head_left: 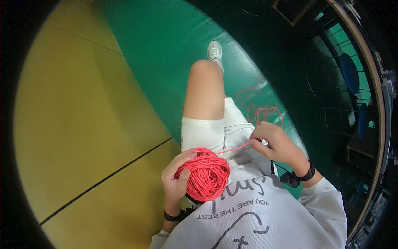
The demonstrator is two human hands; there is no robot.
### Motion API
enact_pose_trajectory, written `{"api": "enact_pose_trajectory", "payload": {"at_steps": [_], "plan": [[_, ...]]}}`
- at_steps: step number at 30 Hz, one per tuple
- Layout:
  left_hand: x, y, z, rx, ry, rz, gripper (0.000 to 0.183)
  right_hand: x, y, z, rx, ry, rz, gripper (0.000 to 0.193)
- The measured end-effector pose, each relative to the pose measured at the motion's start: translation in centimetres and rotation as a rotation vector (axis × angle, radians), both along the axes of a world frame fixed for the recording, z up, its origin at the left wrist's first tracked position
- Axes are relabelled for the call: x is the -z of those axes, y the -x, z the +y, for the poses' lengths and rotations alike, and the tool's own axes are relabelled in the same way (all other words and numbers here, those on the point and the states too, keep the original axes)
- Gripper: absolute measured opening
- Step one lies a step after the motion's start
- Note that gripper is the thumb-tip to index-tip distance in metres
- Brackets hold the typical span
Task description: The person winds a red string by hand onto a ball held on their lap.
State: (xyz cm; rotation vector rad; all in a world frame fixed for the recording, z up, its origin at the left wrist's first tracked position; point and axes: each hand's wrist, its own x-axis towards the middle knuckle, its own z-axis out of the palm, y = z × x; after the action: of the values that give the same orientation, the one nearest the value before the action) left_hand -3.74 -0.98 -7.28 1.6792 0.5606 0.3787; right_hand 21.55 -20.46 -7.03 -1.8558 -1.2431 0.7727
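A thick ball of red cord (pixel 208 176) rests against my lap, with many strands wound across one another. My left hand (pixel 177 174) grips its left side, thumb on the front and fingers over the top. From the ball's top a single strand (pixel 234 149) runs taut up and to the right into my right hand (pixel 273 141), whose fingers are closed on it. Beyond that hand, a loose tangle of the same red cord (pixel 268 111) hangs or lies in loops; its lower part is hidden behind my fingers.
My bent leg (pixel 204 89) in white shorts stretches ahead to a white shoe (pixel 214 50). Below is a green floor (pixel 153 45), with a yellow surface (pixel 87 112) crossed by a black line at left. Blue round-seated stools (pixel 349 74) stand at the right, in a dark area.
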Motion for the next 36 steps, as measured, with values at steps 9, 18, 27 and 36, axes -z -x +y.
{"api": "enact_pose_trajectory", "payload": {"at_steps": [9, 18, 27, 36], "plan": [[3.9, 3.9, -2.6, -0.362, -0.048, -0.101, 0.058, 4.1, 6.6, 0.1, -0.2, 0.025, 0.124, 0.018], [4.7, 3.7, -4.0, -0.636, 0.212, -0.121, 0.055, 3.2, 8.8, 2.7, -0.258, 0.089, 0.076, 0.049], [4.1, 3.4, -5.1, -0.584, 0.541, -0.161, 0.05, 0.0, 2.9, 5.3, -0.126, -0.173, 0.243, 0.032], [-2.9, -3.2, -0.4, 0.311, -0.118, 0.156, 0.078, -2.6, 3.0, 7.8, -0.516, -0.168, 0.012, 0.035]]}}
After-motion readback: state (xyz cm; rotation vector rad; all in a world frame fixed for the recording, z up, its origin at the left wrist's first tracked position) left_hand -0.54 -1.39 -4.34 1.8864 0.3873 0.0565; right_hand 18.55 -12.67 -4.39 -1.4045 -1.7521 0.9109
